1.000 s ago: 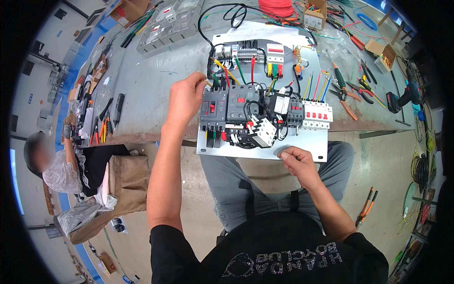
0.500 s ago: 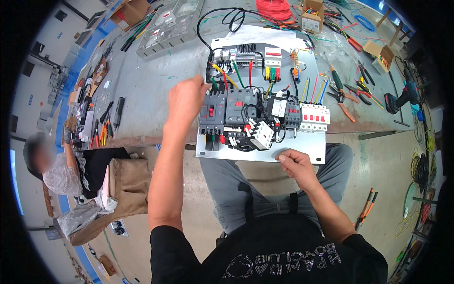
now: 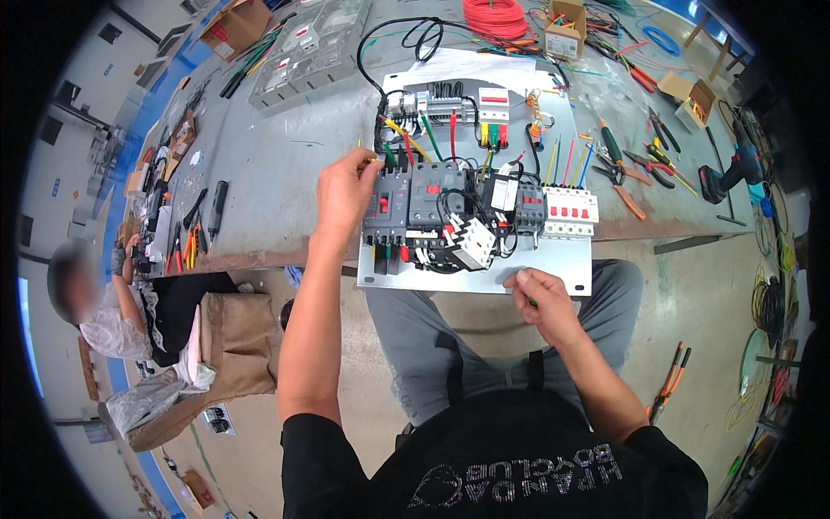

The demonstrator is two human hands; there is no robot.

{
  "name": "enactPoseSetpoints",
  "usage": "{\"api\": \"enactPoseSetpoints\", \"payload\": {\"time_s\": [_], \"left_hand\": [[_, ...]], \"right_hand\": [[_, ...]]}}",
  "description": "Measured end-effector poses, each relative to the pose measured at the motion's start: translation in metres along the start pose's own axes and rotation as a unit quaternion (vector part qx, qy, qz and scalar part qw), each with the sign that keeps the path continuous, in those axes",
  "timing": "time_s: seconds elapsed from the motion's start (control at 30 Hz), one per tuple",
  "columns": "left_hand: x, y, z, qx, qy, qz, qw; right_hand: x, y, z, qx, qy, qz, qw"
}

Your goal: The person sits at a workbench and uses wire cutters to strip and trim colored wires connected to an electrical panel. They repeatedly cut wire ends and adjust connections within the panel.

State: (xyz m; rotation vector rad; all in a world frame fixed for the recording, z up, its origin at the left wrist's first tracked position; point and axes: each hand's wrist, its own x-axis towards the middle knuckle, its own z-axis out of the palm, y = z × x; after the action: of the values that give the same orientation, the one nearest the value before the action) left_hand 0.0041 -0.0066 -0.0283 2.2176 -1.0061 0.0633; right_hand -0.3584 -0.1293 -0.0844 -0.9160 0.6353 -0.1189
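Observation:
A metal mounting plate (image 3: pixel 553 270) carrying electrical parts lies across the bench edge, above my knees. My left hand (image 3: pixel 344 192) is closed at the plate's left side, beside the upper corner of a moulded-case breaker (image 3: pixel 386 208). Yellow shows at its fingertips, looking like a short yellow wire. My right hand (image 3: pixel 543 304) is curled just off the plate's near right edge. A speck of green shows in its fingers, too small to name. Colored wires rise from the breaker and from a white miniature breaker (image 3: pixel 571 214) on the right.
Pliers (image 3: pixel 616 169), a cordless drill (image 3: pixel 733 177) and a coil of red wire (image 3: pixel 494 19) lie on the bench's right and far parts. A clear parts case (image 3: pixel 311 56) stands far left. At the left, another person (image 3: pixel 117 311) sits at the bench.
My left hand has shifted slightly down, and yellow now shows at its fingertips. The fingers of my right hand have curled in more, with green now visible. The plate has barely moved.

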Motion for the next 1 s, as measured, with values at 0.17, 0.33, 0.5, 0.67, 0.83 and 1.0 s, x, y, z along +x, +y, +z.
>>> {"api": "enactPoseSetpoints", "payload": {"time_s": [0.17,0.33,0.5,0.67,0.83,1.0], "left_hand": [[-0.018,-0.025,-0.010,0.022,0.049,-0.009,0.999],[-0.119,0.114,-0.040,-0.038,0.123,0.124,0.984],[-0.185,0.170,0.000,-0.157,-0.133,0.149,0.967],[-0.186,0.179,0.002,-0.025,-0.179,0.149,0.972],[-0.188,0.176,0.008,0.037,-0.155,0.256,0.954],[-0.196,0.172,0.013,0.078,-0.137,0.288,0.944]], "right_hand": [[0.002,0.007,-0.007,0.287,-0.088,0.058,0.952],[-0.015,-0.019,0.013,0.365,-0.077,0.009,0.928],[-0.031,-0.021,0.039,0.395,-0.114,0.023,0.911],[-0.031,-0.013,0.045,0.366,-0.114,0.030,0.923],[-0.035,-0.010,0.048,0.356,-0.120,0.030,0.926],[-0.033,-0.010,0.052,0.348,-0.120,0.051,0.928]]}}
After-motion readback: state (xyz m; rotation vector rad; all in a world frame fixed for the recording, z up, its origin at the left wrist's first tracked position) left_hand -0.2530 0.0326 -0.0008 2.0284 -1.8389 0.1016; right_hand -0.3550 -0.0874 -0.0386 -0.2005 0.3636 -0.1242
